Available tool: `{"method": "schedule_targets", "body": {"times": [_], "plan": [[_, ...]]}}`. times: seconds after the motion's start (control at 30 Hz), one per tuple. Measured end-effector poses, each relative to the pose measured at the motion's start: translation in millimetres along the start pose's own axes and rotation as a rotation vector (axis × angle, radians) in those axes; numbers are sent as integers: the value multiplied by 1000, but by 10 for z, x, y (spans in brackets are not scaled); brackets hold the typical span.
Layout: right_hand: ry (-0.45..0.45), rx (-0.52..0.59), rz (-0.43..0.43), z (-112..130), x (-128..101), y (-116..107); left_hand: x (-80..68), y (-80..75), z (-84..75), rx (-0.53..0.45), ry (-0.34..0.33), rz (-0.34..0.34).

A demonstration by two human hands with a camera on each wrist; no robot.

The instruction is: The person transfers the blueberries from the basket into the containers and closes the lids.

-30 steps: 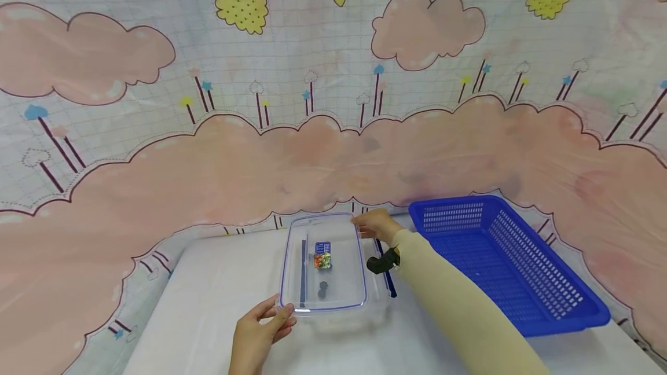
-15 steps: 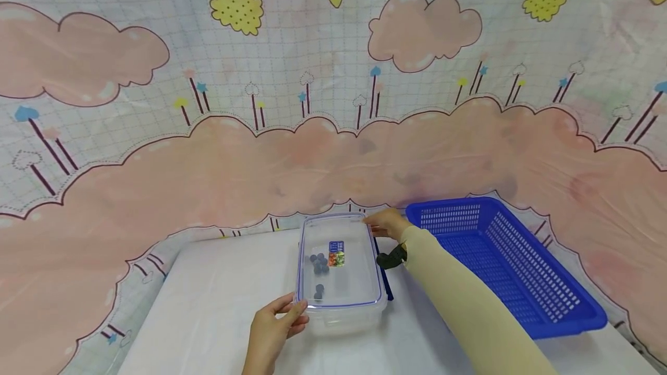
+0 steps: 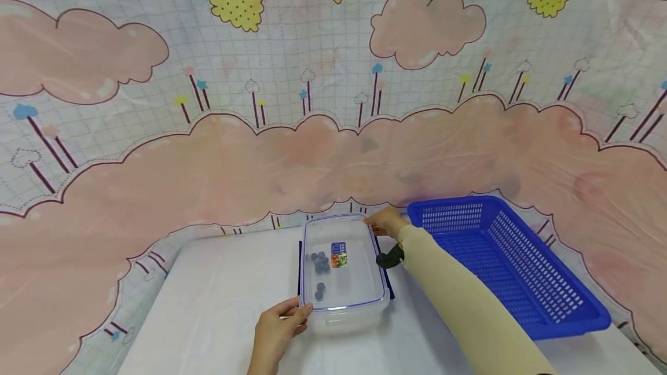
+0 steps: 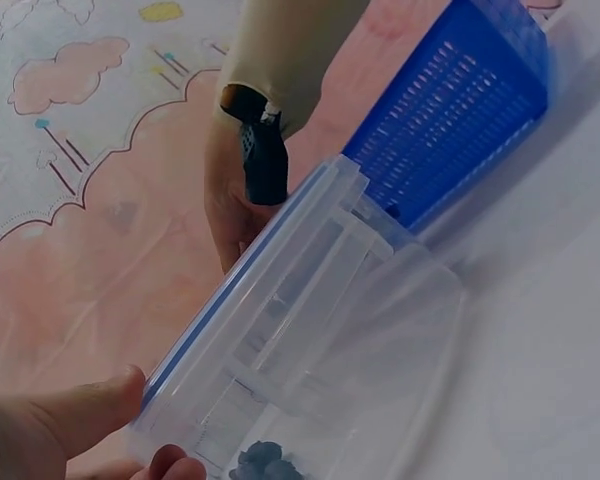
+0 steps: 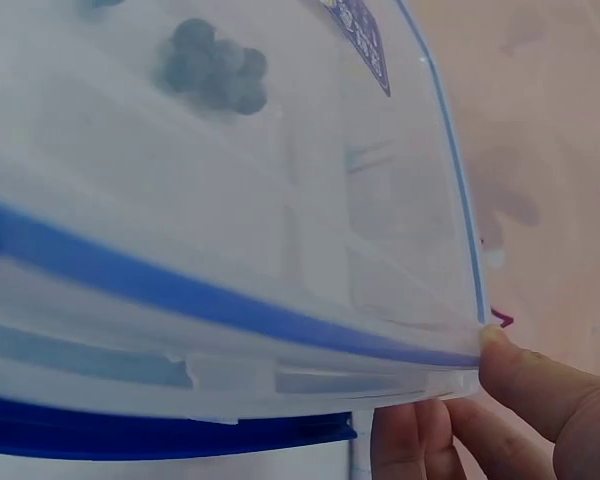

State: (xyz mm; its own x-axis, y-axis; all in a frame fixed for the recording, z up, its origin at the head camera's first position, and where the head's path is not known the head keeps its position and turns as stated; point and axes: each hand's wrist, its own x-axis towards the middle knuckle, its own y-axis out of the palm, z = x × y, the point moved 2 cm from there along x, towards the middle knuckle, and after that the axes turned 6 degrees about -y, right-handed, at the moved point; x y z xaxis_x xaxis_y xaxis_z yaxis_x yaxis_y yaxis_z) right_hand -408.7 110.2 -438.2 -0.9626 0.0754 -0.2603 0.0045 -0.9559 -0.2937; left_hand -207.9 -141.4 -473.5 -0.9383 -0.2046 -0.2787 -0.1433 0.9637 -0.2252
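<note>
A clear plastic lid (image 3: 350, 282) with a blue rim and a small sticker (image 3: 339, 254) lies over a clear box (image 3: 354, 318) on the white table (image 3: 219, 294). Several dark round balls (image 3: 319, 263) show through it. My left hand (image 3: 278, 328) pinches the lid's near left corner, thumb (image 4: 80, 415) on top. My right hand (image 3: 385, 223) pinches the far right corner, its fingers (image 5: 520, 400) under the lid's rim (image 5: 280, 330). In the left wrist view the lid (image 4: 280, 290) slants up toward the right hand (image 4: 230, 200).
A blue slotted basket (image 3: 500, 259) stands empty just right of the box, close to my right forearm. A cloud-patterned cloth (image 3: 333, 103) hangs behind the table. A black strap (image 3: 389, 259) sits on my right wrist.
The lid has shifted right and come down, from hanging offset left of the box to lying squarely over it. Both hands kept their corners and moved with it.
</note>
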Motion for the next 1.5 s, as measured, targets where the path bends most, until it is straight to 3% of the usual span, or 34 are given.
{"method": "schedule_targets", "body": {"times": [0.3,0.47,0.7,0.93,1.07,1.17,1.27,1.37,1.5], "plan": [[-17,47,3,-197,177,-9,31,82,124,-147,-25,18],[-57,69,19,-231,84,-20,3,137,213,-253,-11,4],[-91,-4,16,-154,-89,-25,-41,190,249,-294,13,-13],[-143,-92,89,-127,-85,-43,-23,207,225,-342,-10,41],[-157,-96,87,-139,-105,-60,29,135,139,-224,11,75],[-164,-81,77,-155,-138,-60,145,38,25,-64,59,35],[-181,-73,66,-161,-175,-50,399,-19,-137,111,180,-46],[-201,-100,84,-161,-217,-40,737,17,-304,292,347,-88],[-216,-129,115,-177,-273,-20,1070,118,-384,416,474,-101]]}}
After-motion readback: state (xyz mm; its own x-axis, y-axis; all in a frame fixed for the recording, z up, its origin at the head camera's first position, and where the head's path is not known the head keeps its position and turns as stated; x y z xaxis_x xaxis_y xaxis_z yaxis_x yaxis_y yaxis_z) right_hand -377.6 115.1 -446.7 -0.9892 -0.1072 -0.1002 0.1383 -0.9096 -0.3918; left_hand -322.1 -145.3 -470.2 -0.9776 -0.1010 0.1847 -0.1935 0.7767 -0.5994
